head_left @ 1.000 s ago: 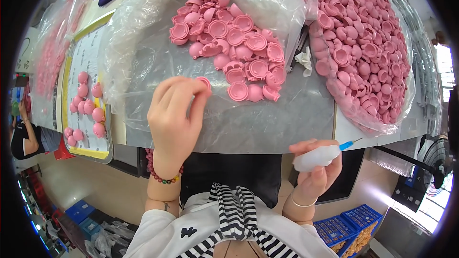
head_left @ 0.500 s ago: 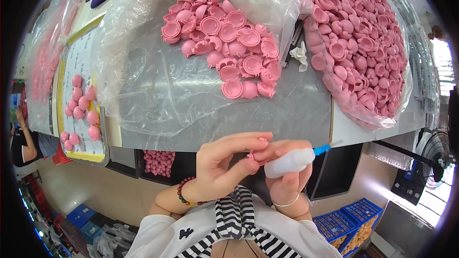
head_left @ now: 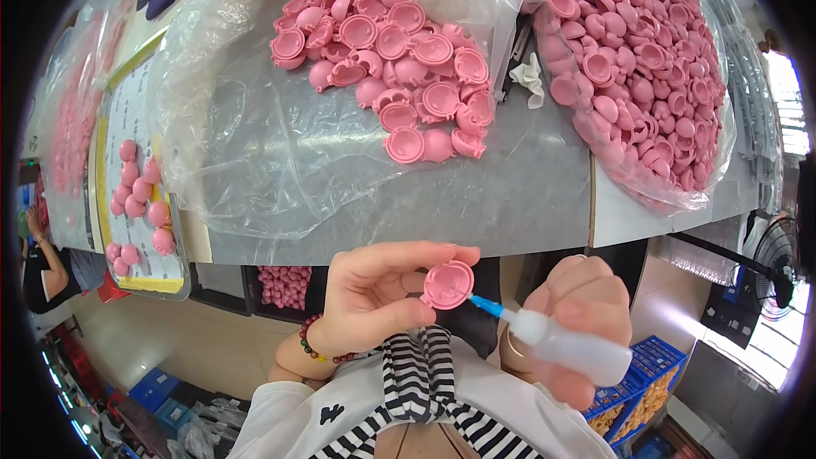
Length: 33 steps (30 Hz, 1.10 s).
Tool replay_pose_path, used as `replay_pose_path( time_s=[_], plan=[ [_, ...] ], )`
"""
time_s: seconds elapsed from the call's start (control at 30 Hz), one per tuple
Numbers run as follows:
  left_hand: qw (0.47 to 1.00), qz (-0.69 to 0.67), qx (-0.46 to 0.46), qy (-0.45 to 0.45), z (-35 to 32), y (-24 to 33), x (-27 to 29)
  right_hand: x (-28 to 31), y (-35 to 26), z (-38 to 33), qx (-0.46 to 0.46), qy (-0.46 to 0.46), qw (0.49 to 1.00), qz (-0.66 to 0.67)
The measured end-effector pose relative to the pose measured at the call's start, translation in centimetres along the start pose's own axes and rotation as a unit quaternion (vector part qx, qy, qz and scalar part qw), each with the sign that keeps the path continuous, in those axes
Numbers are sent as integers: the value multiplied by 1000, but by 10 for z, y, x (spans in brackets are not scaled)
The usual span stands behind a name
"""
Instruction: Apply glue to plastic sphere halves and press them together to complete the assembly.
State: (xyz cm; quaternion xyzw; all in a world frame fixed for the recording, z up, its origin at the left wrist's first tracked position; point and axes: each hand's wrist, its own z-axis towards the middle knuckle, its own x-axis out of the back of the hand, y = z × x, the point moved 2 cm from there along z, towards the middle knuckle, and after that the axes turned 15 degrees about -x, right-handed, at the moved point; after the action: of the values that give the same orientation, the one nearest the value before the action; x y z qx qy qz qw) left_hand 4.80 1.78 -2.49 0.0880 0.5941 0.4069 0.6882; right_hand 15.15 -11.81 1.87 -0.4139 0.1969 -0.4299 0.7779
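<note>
Pinching a hollow pink half-shell (head_left: 448, 286) at the frame's lower middle, the left hand (head_left: 361, 297) parts thumb and fingers only by the piece's width. From where I stand, the right hand (head_left: 586, 310) has its grip curled closed about a whitish squeeze bottle (head_left: 586, 355), lower right, whose blue tip (head_left: 487, 305) points into the shell; whether they touch, I can't tell.

The grey table (head_left: 510, 204) here carries a loose heap of pink half-shells (head_left: 408, 59), spilled over a sheet of clear plastic (head_left: 255, 195). Just right of the heap lies a white tissue (head_left: 529, 81) (thoroughly crumpled, I notice), and beyond that slumps a clear bag (head_left: 685, 201) bulging with more pink pieces (head_left: 650, 55). Well left of the heap sits a yellow-edged tray (head_left: 151, 282) holding round pink ones.
</note>
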Motion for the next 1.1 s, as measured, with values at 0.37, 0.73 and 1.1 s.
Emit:
replay_pose_path(
  time_s=[0.37,0.73,1.1],
  plan=[
    [999,24,-42,23,0,2,4,-14,-7,5,-4,-48,997,-61],
    [998,27,-51,19,0,2,6,-15,-1,5,-16,-48,996,-74],
    [992,100,-68,32,1,9,3,-16,1,5,9,-8,996,-92]
  ],
)
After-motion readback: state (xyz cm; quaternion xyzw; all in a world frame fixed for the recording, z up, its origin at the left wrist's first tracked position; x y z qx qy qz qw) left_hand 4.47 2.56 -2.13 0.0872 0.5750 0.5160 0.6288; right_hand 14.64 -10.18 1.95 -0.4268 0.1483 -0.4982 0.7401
